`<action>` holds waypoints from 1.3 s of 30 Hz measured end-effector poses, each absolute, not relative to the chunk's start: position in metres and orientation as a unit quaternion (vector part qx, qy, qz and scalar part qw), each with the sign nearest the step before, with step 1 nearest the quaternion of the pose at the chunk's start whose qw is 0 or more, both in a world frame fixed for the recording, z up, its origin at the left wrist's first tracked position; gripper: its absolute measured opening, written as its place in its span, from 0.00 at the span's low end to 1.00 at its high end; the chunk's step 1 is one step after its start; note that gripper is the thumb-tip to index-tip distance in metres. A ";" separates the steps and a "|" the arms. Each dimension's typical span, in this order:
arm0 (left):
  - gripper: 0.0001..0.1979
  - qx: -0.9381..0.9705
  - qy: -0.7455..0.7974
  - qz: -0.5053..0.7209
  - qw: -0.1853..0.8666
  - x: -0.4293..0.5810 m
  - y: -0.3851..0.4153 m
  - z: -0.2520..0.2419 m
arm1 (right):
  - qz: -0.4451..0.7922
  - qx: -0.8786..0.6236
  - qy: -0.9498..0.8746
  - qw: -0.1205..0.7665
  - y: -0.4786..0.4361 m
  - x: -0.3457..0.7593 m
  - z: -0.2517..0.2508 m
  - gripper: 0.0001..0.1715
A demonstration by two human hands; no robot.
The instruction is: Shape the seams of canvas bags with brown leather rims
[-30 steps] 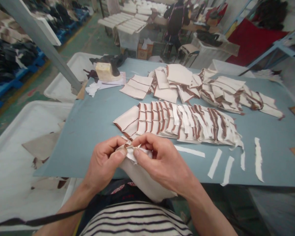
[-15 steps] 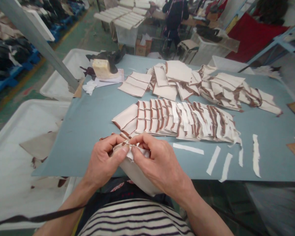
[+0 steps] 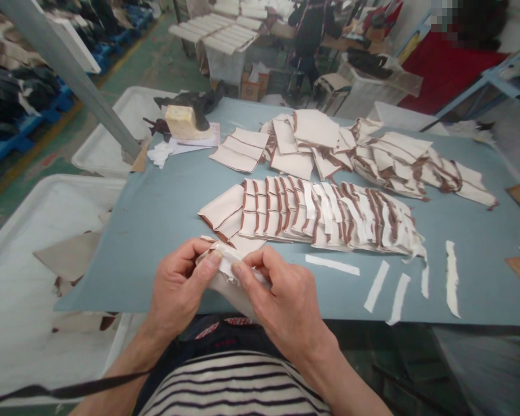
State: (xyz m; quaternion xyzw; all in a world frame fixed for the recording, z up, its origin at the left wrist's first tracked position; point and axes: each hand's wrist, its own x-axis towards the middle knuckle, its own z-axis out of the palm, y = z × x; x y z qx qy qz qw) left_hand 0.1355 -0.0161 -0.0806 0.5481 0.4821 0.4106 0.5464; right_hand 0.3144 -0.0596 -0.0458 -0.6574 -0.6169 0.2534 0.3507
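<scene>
My left hand (image 3: 184, 280) and my right hand (image 3: 281, 294) pinch a cream fabric piece (image 3: 234, 292) over the table's front edge. Along its upper edge lies a white strip (image 3: 226, 260), between my two thumbs. Both hands are closed, thumbs on top and fingers mostly hidden behind the cloth. Just beyond them, a row of overlapping cream panels with brown edges (image 3: 273, 208) stretches to the right, several with white strips laid over them. Loose white strips (image 3: 333, 264) lie on the blue table to the right of my right hand.
A heap of cream panels (image 3: 316, 130) covers the back of the blue table (image 3: 147, 231). At the back left sits a yellowish block (image 3: 181, 121) near dark cloth. White bins (image 3: 60, 190) stand to the left, below a slanted metal post (image 3: 82, 81). A person (image 3: 309, 34) is in the background.
My hands have spread slightly apart along the fabric edge, and more of the white strip shows between the thumbs. The fabric has shifted a little. The panels on the table stay put.
</scene>
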 end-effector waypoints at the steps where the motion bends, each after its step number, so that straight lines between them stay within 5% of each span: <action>1: 0.16 0.544 0.485 0.415 0.544 0.134 -0.016 -0.082 | 0.275 -0.664 -0.605 0.344 -0.061 0.314 -0.044 0.12; 8: 0.12 0.566 0.493 0.441 0.492 0.123 -0.010 -0.075 | 0.571 -0.593 -0.530 0.202 -0.073 0.333 -0.027 0.19; 13: 0.12 0.647 0.456 0.397 0.465 0.124 -0.008 -0.052 | 0.394 -0.680 -0.612 0.090 -0.082 0.374 -0.032 0.18; 16: 0.11 0.676 0.447 0.378 0.448 0.126 -0.007 -0.045 | 0.319 -0.721 -0.593 0.164 -0.079 0.384 -0.034 0.17; 23: 0.12 0.730 0.396 0.342 0.439 0.133 -0.009 -0.033 | 0.504 -0.502 -0.554 0.433 -0.052 0.344 -0.041 0.15; 31: 0.10 0.746 0.379 0.348 0.423 0.132 -0.015 -0.036 | 0.562 -0.460 -0.515 0.455 -0.050 0.329 -0.051 0.14; 39: 0.11 0.760 0.360 0.355 0.408 0.136 -0.016 -0.037 | 0.425 -0.500 -0.620 0.431 -0.057 0.326 -0.049 0.07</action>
